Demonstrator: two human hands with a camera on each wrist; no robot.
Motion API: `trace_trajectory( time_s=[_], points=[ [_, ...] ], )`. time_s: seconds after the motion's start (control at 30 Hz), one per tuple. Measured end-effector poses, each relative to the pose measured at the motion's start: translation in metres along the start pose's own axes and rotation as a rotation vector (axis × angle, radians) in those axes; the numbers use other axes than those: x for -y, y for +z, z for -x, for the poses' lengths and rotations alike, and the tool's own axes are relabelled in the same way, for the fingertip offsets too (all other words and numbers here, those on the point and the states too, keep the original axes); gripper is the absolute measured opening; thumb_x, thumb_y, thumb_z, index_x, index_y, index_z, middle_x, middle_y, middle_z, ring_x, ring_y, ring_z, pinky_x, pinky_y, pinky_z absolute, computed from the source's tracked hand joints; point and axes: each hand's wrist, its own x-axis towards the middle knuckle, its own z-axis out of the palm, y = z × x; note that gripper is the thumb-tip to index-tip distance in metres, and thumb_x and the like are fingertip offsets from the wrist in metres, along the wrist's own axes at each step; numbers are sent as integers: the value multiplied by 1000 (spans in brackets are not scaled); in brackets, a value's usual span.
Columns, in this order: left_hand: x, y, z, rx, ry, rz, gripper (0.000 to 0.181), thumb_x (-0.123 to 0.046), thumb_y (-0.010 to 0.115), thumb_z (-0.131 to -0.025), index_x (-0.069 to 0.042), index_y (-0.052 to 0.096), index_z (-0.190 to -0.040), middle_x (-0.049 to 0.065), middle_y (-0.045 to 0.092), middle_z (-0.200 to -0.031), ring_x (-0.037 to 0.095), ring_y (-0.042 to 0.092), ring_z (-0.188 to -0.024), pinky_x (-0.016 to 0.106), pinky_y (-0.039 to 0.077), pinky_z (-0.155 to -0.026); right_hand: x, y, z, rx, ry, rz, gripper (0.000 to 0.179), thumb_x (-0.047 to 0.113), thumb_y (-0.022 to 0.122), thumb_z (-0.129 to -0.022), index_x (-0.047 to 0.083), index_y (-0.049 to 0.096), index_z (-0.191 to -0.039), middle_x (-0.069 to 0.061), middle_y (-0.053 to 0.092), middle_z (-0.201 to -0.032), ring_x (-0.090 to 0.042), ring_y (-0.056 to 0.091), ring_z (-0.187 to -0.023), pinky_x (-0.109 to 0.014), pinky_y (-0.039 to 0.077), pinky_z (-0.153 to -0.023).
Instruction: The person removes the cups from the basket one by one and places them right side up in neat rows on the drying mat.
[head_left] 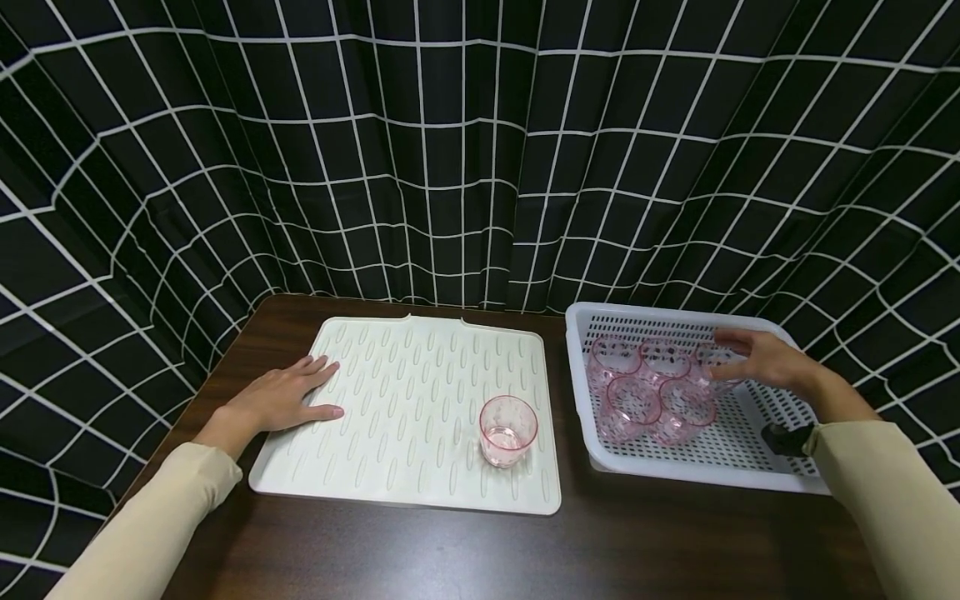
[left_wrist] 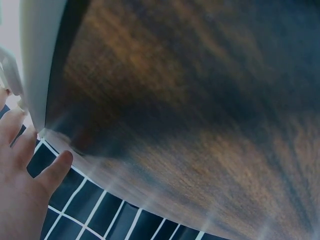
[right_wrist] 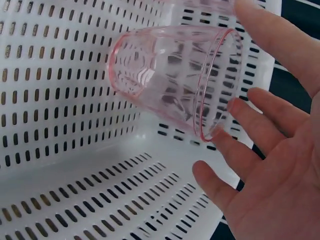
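Observation:
My left hand point(head_left: 288, 396) lies with fingers spread on the left side of a white ribbed drying mat point(head_left: 405, 417). One clear pink-rimmed glass point(head_left: 508, 431) stands upright near the mat's right side. Over the white perforated basket point(head_left: 750, 433), my right hand point(head_left: 768, 362) reaches down at the rightmost glass point(head_left: 705, 358) of a cluster. Thumb and fingers are spread about that glass; in the right wrist view, fingertips point(right_wrist: 232, 107) are right at the rim of the pink glass point(right_wrist: 170, 80). Part of the left hand point(left_wrist: 25, 185) shows at the mat's edge in the left wrist view.
Several more pink-rimmed glasses point(head_left: 633, 400) stand together in the basket's left half. A dark wooden table point(head_left: 420, 550) bears mat and basket side by side. Black curtains with a white grid point(head_left: 450, 150) surround the table's back and sides.

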Motion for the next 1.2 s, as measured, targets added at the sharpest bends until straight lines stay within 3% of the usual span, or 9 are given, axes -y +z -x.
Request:
trace_trajectory(
  time_s=[0.3, 0.63, 0.8, 1.0, 1.1, 1.2],
  points=[
    [0, -1, 1, 0, -3, 2, 100, -79, 49, -85, -8, 36, -154, 23, 31, -158, 47, 24, -145, 71, 25, -108, -13, 6, 0, 28, -45, 58, 96, 16, 80, -82, -18, 20, -148, -45, 19, -148, -65, 20, -133, -75, 26, -101],
    [-1, 0, 1, -1, -2, -4, 99, -78, 50, -86, -7, 37, -154, 24, 31, -158, 47, 25, -145, 71, 26, -108, -6, 6, 3, -36, -41, 107, 85, 22, 74, -89, -16, 25, -147, -45, 27, -145, -64, 33, -127, -72, 38, -96],
    [1, 0, 1, -15, 8, 1, 98, -77, 51, -86, -7, 36, -154, 24, 31, -158, 48, 26, -144, 71, 26, -107, 9, 1, 5, -140, -5, 123, 91, 37, 71, -92, -16, 22, -149, -44, 28, -145, -63, 37, -126, -70, 39, -96],
    [2, -1, 1, -21, 13, -5, 97, -75, 52, -87, -7, 37, -154, 24, 31, -157, 48, 26, -144, 71, 27, -106, 23, 0, 9, -333, 7, 123, 98, 56, 66, -91, -16, 29, -146, -42, 45, -131, -54, 52, -111, -63, 48, -86],
    [2, 0, 1, -23, 13, -5, 97, -75, 52, -87, -7, 37, -153, 24, 32, -157, 48, 27, -144, 71, 27, -106, 30, -1, 10, -425, 4, 120, 99, 61, 64, -89, -16, 34, -145, -39, 53, -119, -49, 55, -100, -51, 54, -74],
    [1, 0, 0, -22, 13, -1, 96, -74, 53, -87, -7, 38, -153, 24, 32, -157, 48, 27, -144, 71, 28, -106, 36, -2, 10, -498, 1, 107, 100, 63, 64, -87, -14, 37, -144, -35, 53, -116, -44, 51, -97, -43, 51, -68]
  ],
)
